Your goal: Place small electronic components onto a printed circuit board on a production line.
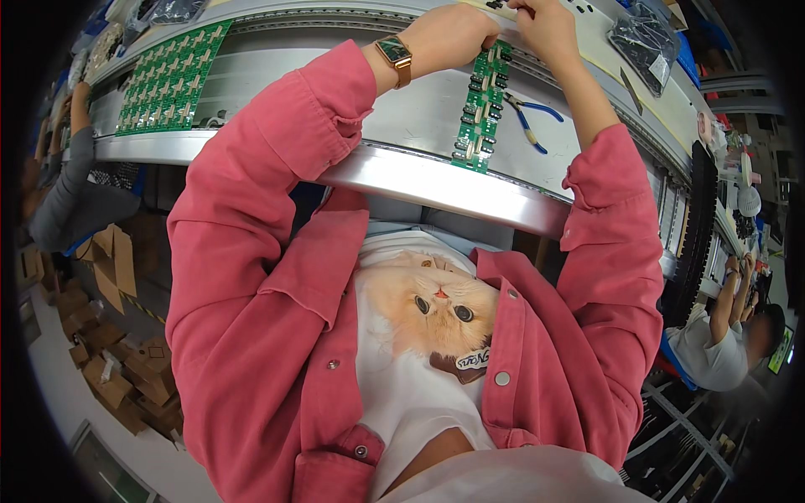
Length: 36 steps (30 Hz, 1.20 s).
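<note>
One green board strip (480,109) | left hand (459,33), right hand (547,32) near: grips unclear | lettered shirt label (472,360)

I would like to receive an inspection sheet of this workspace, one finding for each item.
Surface: grey work surface, with a shiny metal rail along the near edge.
Job's things: narrow green circuit board carrying black components; pliers lie right of it.
Clutter: plastic bag at upper right; larger green board panel at far left.
Hands: left hand by the narrow board's far end, contact unclear; right hand close by, partly cut off, grip unclear.
Cables: nothing seen clearly.
Surroundings: cardboard boxes at left; other people at both sides.
</note>
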Motion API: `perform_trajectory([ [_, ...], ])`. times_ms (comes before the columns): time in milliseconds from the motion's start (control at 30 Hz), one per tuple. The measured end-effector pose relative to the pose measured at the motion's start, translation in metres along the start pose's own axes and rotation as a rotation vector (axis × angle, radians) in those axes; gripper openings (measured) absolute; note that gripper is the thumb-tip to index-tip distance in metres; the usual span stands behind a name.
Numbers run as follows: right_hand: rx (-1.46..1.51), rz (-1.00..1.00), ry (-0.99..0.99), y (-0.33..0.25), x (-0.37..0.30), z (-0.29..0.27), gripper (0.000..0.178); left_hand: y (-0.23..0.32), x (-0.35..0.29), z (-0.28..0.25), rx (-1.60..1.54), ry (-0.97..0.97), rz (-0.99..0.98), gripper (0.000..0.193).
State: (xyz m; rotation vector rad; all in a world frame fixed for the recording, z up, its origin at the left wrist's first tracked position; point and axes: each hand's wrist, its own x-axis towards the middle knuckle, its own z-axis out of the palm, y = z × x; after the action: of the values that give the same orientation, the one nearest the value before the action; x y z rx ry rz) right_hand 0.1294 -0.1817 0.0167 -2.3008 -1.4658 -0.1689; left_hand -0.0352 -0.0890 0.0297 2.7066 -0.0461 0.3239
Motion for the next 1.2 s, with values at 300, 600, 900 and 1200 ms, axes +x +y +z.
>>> perform_trajectory([
  [300, 0.194, 0.088, 0.083, -0.01, -0.025, -0.027, 0.015, 0.012, -0.01, 0.007, 0.162, 0.107, -0.074, 0.01],
  [600, 0.321, 0.228, -0.042, -0.023, -0.039, -0.042, 0.019, 0.003, -0.004, 0.005, 0.132, 0.056, -0.032, 0.009],
  [900, 0.229, 0.044, -0.186, -0.018, -0.047, -0.037, 0.019, -0.034, 0.029, 0.003, 0.096, 0.377, -0.029, 0.013],
  [1200, 0.47, 0.019, -0.061, -0.013, -0.059, -0.028, 0.016, -0.038, 0.054, 0.013, 0.209, 0.34, -0.183, 0.011],
])
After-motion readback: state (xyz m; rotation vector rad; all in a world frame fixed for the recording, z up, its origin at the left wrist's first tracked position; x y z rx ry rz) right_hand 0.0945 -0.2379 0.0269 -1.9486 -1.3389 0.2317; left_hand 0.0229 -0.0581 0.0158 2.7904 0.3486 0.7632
